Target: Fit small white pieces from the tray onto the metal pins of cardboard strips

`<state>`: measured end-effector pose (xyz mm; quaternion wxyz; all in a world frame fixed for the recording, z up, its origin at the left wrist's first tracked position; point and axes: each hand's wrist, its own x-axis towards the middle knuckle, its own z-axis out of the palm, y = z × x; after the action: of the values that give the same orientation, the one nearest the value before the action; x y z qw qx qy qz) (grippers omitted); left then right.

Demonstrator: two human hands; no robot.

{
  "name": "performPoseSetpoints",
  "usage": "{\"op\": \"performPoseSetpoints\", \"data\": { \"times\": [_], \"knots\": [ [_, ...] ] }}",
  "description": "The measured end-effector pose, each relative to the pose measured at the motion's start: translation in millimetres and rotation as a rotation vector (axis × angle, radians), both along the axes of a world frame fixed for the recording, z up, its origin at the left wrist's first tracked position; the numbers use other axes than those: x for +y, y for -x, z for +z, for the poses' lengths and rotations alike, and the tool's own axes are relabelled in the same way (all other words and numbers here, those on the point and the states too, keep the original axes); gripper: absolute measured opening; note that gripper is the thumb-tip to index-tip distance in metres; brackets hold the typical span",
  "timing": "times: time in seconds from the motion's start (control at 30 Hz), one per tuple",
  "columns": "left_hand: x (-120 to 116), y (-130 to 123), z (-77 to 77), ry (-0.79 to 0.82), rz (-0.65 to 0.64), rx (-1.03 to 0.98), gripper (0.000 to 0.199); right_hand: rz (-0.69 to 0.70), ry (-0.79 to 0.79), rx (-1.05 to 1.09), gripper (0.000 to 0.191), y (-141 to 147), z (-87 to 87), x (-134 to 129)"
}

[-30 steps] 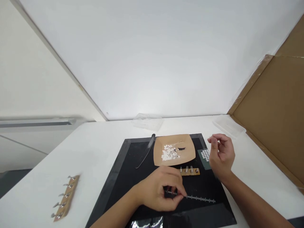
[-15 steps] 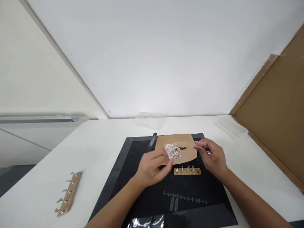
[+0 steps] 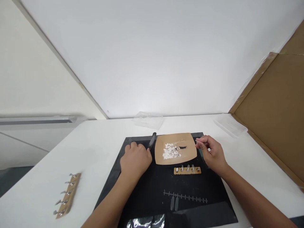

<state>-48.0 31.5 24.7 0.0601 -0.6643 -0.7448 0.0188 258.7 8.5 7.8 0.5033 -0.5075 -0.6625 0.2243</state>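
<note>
A tan shallow tray (image 3: pixel 190 155) lies on the black mat (image 3: pixel 147 193), with a heap of small white flakes (image 3: pixel 169 152) and a black sliver (image 3: pixel 182 147) in it. Left of the tray is my left hand (image 3: pixel 135 158), knuckles up and fingers curled under; whatever they hold is hidden. A dark slender tool (image 3: pixel 152 140) lies just beyond its thumb. By the tray's right edge, my right hand (image 3: pixel 211 153) pinches a thin stick-like tool, mostly covered by the fingers. In front of the tray sits a wooden strip (image 3: pixel 187 171) bearing several clear nail tips.
A clear plastic sprue (image 3: pixel 185 196) with two nail tips lies nearer me. Far left stands another wooden rack (image 3: pixel 67 196) with several nail tips. Two clear plastic trays, left (image 3: pixel 148 121) and right (image 3: pixel 230 125), lie by the wall. A cardboard panel (image 3: pixel 273 117) borders the right side.
My left hand has moved left from over the tray's flakes to the mat beside it and turned knuckles up. My right hand has stayed near the tray's right edge.
</note>
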Motion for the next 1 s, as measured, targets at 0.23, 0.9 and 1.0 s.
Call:
{"op": "performPoseSetpoints", "data": {
  "times": [0.23, 0.9, 1.0],
  "knots": [
    [2, 9, -7.8, -0.032, -0.078, -0.034, 0.038, -0.046, 0.035, -0.040, 0.027, 0, 0.8, 0],
    [8, 17, -8.0, -0.003, -0.161, -0.190, 0.033, -0.021, -0.017, -0.154, 0.022, 3, 1.3, 1],
    [11, 20, -8.9, 0.001, -0.172, -0.222, 0.031, -0.034, -0.054, -0.167, 0.023, 4, 0.5, 1]
  ]
}}
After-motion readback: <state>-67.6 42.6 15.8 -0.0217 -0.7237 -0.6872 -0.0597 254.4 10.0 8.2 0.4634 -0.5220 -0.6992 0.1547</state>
